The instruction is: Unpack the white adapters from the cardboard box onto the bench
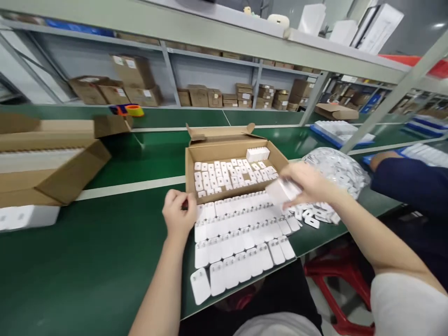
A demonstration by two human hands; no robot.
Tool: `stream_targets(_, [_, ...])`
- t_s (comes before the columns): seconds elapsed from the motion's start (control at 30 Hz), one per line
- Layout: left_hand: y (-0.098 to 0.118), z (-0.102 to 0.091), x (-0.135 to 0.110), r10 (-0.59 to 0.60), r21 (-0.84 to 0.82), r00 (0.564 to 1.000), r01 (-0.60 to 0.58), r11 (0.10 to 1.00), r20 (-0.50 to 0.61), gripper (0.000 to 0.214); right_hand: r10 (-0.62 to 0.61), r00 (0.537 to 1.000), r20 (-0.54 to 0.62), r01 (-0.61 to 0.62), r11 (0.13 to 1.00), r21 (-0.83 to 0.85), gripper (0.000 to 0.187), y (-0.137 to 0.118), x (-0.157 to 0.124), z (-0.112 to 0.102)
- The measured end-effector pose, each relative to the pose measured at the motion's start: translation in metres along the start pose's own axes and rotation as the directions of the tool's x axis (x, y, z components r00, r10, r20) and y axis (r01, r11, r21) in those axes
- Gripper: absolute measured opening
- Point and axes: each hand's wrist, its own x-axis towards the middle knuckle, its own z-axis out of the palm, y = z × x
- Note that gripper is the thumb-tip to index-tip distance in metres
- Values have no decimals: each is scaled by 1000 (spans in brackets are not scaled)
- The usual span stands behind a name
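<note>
My right hand (308, 179) grips a blurred stack of white plastic pieces (283, 190) over the box's front right corner. My left hand (179, 212) is closed, fingers curled toward the thumb, beside the box's front left corner; whatever it holds, if anything, is hidden. Between my arms, white rectangular plastic pieces with rounded corners (220, 249) lie in several rows on the green table. One piece (200, 285) sits slightly apart at the near left. Behind them the open cardboard box (224, 150) contains rows of small white parts (227, 175) and a white stack (258, 154) at the back right.
Right of the box are a clear plastic bag of white parts (336, 170) and a loose pile (311, 215). A co-worker's dark sleeve (409, 182) reaches in at right. Another open carton (73, 172) stands left. A red stool (343, 289) is below the table edge.
</note>
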Motion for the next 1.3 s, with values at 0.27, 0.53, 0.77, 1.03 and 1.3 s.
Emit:
stream_targets(0.27, [1,3,-2,-1,52,999,3,999,-37,27,163,987,5,-163,987,1,62,-59,-149,33])
stream_targets(0.53, [4,0,-3,-8,75,1000,10,997,-30,27,111,994,-22,-112,994,-16,64,-69,-149,86])
stream_targets(0.77, [-5,2,-1,183,88,978,-175,981,-100,20,37,969,-246,-43,999,-22,73,-69,-140,104])
stream_targets(1.03, [-10,2,0,200,95,971,-189,977,-129,19,3,926,-377,-13,1000,-26,75,-70,-132,117])
stream_targets(1.3, [0,2,5,99,156,987,-79,985,-125,18,78,892,-445,-82,997,9,90,-73,-149,124])
